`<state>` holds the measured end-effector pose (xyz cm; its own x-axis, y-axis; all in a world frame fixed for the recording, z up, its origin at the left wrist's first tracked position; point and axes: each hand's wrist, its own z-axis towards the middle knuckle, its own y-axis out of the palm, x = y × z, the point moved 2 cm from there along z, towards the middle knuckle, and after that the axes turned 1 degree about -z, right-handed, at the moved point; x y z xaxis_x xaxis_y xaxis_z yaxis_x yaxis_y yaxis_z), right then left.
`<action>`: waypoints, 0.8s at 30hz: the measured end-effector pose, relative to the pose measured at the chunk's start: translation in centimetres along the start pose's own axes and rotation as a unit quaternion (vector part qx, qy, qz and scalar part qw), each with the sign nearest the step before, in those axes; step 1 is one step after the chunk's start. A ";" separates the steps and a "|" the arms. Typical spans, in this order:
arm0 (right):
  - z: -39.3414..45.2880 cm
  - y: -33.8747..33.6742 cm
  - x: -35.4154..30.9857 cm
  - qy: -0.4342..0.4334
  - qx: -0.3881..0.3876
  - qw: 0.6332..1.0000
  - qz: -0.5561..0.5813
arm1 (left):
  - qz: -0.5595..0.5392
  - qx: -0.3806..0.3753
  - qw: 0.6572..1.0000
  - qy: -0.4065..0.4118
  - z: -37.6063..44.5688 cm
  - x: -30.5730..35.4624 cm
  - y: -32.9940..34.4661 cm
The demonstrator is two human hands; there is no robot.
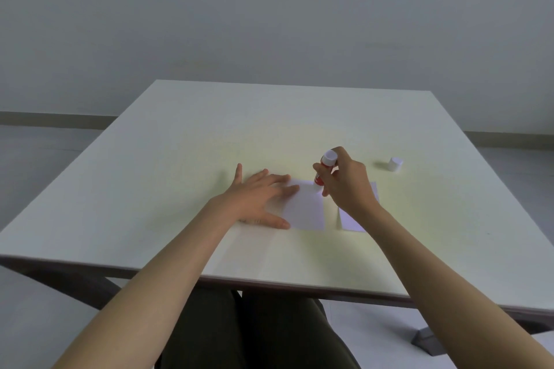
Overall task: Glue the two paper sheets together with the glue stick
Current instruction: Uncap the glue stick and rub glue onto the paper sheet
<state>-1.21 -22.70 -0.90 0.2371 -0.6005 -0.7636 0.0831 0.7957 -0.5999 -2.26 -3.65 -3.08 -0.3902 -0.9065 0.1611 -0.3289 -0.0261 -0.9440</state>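
Sheets lie side by side at frame centre, apart, not yet joined. Left hand [260,195] lies flat, fingers spread, pinning left sheet [304,208]. Right hand [344,181] covers part of right sheet [350,223] and grips uncapped glue stick [324,169], tip on left sheet's far corner. Cap [395,163] sits centre right on table [180,144]. Gluing looks barely begun; pressing remains.

Count on the table [180,144]: two paper sheets, one [305,207] left of the other [356,219], lying apart. One glue stick [325,169] at the left sheet's far corner. One loose white cap [395,163], right of the stick. Two hands: left [257,198], right [344,180].
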 end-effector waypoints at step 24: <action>-5.9 -0.3 -1.6 -0.088 -0.037 0.991 -0.094 | -0.014 -0.011 1.000 -0.021 0.6 -0.4 0.7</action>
<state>-7.29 -22.48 -0.91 0.3891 -0.7090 -0.5882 0.0717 0.6598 -0.7480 -1.84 -3.56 -3.95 -0.3437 -0.9229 0.1736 -0.3580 -0.0422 -0.9328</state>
